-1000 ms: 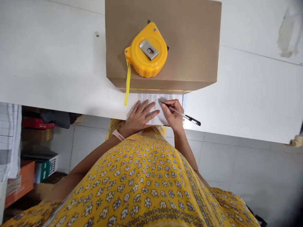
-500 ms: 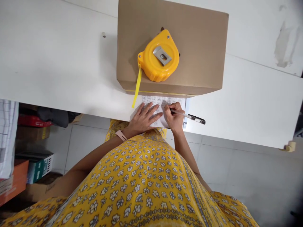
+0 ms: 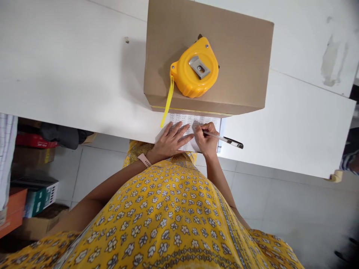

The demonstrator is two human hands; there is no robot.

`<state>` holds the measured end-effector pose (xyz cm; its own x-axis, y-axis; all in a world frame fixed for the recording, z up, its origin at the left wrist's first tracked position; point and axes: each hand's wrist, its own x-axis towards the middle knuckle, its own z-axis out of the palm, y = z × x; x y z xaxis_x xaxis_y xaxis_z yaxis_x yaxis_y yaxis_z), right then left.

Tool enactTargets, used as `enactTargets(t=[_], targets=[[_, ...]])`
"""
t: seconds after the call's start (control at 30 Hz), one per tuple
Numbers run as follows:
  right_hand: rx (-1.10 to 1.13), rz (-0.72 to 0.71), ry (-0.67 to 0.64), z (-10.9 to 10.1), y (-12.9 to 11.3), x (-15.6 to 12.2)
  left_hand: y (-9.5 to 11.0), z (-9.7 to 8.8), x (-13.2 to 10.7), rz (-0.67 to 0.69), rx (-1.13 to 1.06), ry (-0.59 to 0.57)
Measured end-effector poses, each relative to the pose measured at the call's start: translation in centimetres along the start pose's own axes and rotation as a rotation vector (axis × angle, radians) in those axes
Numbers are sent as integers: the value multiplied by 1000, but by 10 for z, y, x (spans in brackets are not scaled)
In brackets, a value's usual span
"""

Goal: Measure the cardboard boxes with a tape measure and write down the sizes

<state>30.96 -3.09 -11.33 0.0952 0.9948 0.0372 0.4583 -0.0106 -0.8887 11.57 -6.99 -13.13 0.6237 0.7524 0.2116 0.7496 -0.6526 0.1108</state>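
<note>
My right hand [image 3: 206, 139] is closed around a pen [image 3: 224, 139] with a clear barrel and black end, its tip down on a sheet of paper [image 3: 187, 118]. Rows of small marks cover much of the sheet; they are too small to read. Flat on the sheet's left part lies my left hand [image 3: 172, 139], fingers spread, a pink band on the wrist. Just beyond both hands stands a brown cardboard box [image 3: 241, 59], hiding the far end of the paper. On top of the box rests a yellow tape measure [image 3: 195, 71] with a metal clip, its yellow strap hanging over the near edge.
The white table [image 3: 78, 82] runs across the view, its near edge close to my body. Below left are several boxes, among them a green one [image 3: 40, 198] and an orange one [image 3: 14, 215]. A pale corner guard [image 3: 335, 176] sits at the table's right corner.
The camera view has shifted slightly, so the box and tape measure appear a little further right. Both hands stay on the paper, the pen still in the right. More dark items show at the right edge.
</note>
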Motion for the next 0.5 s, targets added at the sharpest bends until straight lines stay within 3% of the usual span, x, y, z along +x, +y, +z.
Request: enactTargets(t=[0.27,0.5], targets=[[16,4,16,0,0,0,0,-3,1,-32,-63,-92],[6,11,20,-1,-3,1,0,0,0,-20,-38,-61]])
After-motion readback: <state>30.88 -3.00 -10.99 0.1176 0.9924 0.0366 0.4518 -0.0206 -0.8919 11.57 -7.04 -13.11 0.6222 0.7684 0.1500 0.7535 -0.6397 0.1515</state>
